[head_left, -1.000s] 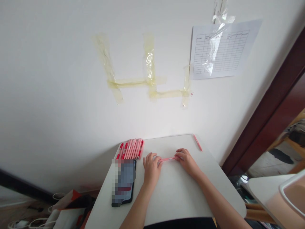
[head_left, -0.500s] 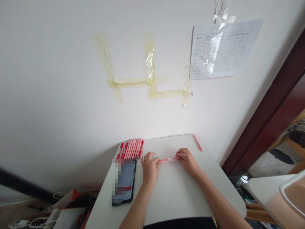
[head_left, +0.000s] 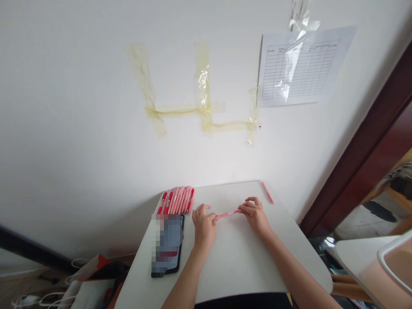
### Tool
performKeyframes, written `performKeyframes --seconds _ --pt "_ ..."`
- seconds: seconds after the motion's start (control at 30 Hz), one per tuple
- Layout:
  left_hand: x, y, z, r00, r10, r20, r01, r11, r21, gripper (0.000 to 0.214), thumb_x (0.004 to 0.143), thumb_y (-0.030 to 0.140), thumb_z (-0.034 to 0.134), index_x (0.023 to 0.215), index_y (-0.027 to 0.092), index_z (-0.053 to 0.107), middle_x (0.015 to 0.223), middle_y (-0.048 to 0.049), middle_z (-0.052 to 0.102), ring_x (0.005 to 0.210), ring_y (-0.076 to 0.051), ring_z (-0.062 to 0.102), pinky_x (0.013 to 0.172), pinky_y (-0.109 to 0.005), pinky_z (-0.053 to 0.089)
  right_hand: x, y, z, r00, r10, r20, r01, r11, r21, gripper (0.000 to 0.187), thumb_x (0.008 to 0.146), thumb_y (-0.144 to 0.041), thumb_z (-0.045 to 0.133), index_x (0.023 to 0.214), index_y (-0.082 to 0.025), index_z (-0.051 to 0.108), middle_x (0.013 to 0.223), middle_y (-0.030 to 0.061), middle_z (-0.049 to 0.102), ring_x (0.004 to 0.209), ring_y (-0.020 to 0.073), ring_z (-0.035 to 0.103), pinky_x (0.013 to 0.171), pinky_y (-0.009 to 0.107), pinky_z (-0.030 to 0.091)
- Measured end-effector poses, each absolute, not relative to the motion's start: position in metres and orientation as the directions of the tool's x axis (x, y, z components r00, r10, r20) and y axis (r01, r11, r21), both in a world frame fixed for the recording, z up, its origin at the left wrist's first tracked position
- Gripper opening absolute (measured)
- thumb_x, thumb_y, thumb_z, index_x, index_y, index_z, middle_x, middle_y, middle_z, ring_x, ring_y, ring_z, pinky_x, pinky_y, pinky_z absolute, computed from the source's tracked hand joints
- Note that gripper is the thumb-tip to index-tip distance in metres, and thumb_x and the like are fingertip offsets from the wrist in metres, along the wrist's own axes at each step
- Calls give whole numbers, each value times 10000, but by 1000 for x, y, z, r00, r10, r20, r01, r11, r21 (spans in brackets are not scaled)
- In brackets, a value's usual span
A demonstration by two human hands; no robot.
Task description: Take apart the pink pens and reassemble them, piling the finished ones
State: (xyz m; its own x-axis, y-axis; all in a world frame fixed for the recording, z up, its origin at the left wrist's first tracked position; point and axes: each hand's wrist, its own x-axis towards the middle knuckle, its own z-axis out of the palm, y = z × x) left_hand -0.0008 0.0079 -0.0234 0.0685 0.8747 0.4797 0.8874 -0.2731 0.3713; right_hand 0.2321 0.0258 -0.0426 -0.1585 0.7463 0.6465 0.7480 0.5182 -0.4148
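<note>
Both of my hands hold one pink pen (head_left: 227, 213) just above the white table (head_left: 238, 262). My left hand (head_left: 204, 228) pinches its left end with closed fingers. My right hand (head_left: 255, 215) pinches its right end, fingers curled. A row of several pink pens with red caps (head_left: 177, 200) lies at the table's back left, close to my left hand. One more pink pen (head_left: 267, 192) lies alone at the back right, beyond my right hand.
A dark tablet (head_left: 168, 244) lies at the table's left edge. The table stands against a white wall with old tape strips (head_left: 202, 94) and a taped paper form (head_left: 298, 66). Bags and cables (head_left: 93, 279) sit on the floor at left. A dark door frame (head_left: 363, 146) runs at right.
My hands have lifted the pen slightly and shifted a little towards the wall. The right fingers have opened somewhat round the pen's end.
</note>
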Motion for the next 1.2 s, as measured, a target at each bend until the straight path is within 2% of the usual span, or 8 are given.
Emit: performKeyframes --seconds 0.1,0.2,0.4,0.63,0.8,0.97,1.13,1.2 --pt "-1 10 -28 49 872 488 883 -266 387 221 844 165 606 662 212 722 1179 -77 628 1221 -291 524 1104 -591 402 232 25 -42 -149 733 664 737 530 -420 225 995 -324 558 945 -314 777 892 47 739 1087 293 569 968 519 463" --pt "-1 12 -32 28 845 535 879 -276 390 158 842 201 633 743 235 752 1190 -82 617 1212 -291 530 1094 -607 410 232 24 -42 -121 748 652 726 515 -455 192 981 -328 583 981 -304 774 933 52 737 1080 292 577 987 530 455" --pt "-4 15 -32 -42 827 560 871 -244 425 103 830 264 682 826 282 782 1234 -90 595 1224 -287 522 1112 -585 401 233 26 -47 -123 805 581 748 460 -479 273 948 -359 631 1209 -316 701 1003 60 710 1058 276 588 959 484 487" --pt "-4 13 -31 -40 823 566 880 -239 410 100 826 238 686 809 260 782 1182 -90 616 1187 -294 549 1082 -588 411 234 31 -52 -158 819 552 755 460 -467 102 947 -293 620 949 -284 721 984 37 728 1105 274 587 1044 507 396" --pt "0 10 -29 -37 842 539 887 -221 406 108 838 234 665 810 242 770 1194 -95 616 1202 -294 548 1072 -577 416 234 32 -52 -172 817 550 768 461 -444 77 938 -232 600 930 -267 668 1003 36 732 1123 265 590 1059 511 380" --pt "-1 10 -30 -40 850 526 892 -207 403 124 836 251 656 775 237 763 1198 -95 624 1208 -292 540 1064 -557 417 234 31 -52 -169 820 547 739 473 -480 74 939 -239 599 930 -272 664 993 33 726 1151 270 584 1094 550 353" --pt "-2 12 -32 -43 853 520 884 -210 417 262 875 278 604 647 212 716 1181 -95 631 1188 -285 550 1061 -544 411 234 30 -51 -142 827 544 717 465 -520 82 932 -217 588 908 -266 649 944 30 713 1185 275 580 1147 597 286" --pt "-2 12 -32 -44 850 526 878 -218 425 262 885 292 594 670 212 721 1176 -98 630 1179 -284 555 1058 -540 415 234 29 -50 -138 830 540 711 463 -529 74 935 -224 586 908 -264 642 942 30 710 1201 276 577 1157 599 276"
